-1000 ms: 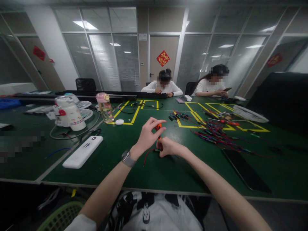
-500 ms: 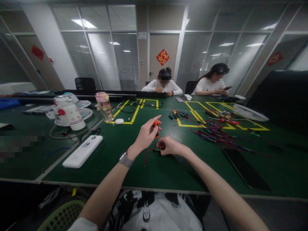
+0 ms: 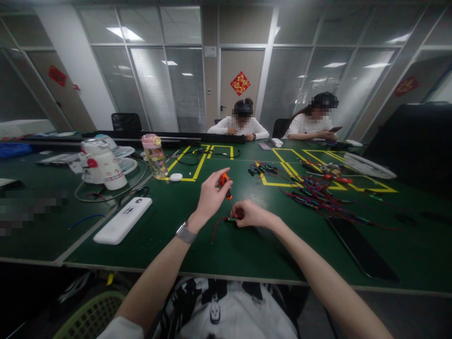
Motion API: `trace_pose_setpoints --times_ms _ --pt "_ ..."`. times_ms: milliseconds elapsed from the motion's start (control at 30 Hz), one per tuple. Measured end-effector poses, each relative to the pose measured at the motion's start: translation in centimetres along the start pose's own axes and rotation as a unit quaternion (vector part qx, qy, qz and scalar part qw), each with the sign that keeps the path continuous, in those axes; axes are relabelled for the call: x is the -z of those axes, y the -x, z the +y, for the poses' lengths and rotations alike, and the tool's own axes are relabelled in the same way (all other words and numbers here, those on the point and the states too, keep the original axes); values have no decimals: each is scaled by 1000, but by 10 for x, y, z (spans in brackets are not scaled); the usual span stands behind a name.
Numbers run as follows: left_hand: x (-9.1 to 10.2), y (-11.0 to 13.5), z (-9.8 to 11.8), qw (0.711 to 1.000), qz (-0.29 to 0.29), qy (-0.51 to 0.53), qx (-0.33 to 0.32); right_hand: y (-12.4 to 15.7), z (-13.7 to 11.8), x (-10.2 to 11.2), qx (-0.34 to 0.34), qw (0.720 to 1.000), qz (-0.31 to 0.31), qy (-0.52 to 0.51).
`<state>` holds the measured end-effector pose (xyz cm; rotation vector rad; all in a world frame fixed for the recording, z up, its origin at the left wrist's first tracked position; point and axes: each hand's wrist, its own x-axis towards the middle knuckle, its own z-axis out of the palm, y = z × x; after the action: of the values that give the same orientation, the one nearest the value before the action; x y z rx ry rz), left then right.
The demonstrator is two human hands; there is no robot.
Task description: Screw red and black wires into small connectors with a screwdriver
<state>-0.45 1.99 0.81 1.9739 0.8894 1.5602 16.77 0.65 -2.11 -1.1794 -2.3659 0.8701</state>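
Head view: left hand [image 3: 210, 197] gripping an orange-handled screwdriver [image 3: 225, 181], tip down just above the green part [image 3: 231, 219]. Right hand [image 3: 250, 214] pinches that part against the bench [image 3: 247, 254]. Part's detail too small to read, half covered by fingers.

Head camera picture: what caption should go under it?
Left hand holds an orange screwdriver over a small wired part the right hand pins down.

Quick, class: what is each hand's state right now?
Left hand: closed on the orange-handled screwdriver.
Right hand: closed on the small green board.
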Motion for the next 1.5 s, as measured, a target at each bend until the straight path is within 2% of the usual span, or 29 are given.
trace_pose_setpoints --times_ms 200,433,667,1033,1300,1500 --pt "0 -3 -5 999 35 5 15 0 3 -1 2 1000 0 7" --pt "8 -8 -2 995 74 49 43 1 4 0 6 1000 3 4" --pt "18 -16 -9 982 140 98 84 3 11 6 -1 999 43 10" --pt "9 -10 -18 987 92 76 109 -1 30 11 -30 998 53 23" --pt "7 -7 -21 990 84 29 106 -7 35 -2 13 993 106 51" --pt "8 -7 -21 991 91 19 96 -5 30 2 29 982 176 64"
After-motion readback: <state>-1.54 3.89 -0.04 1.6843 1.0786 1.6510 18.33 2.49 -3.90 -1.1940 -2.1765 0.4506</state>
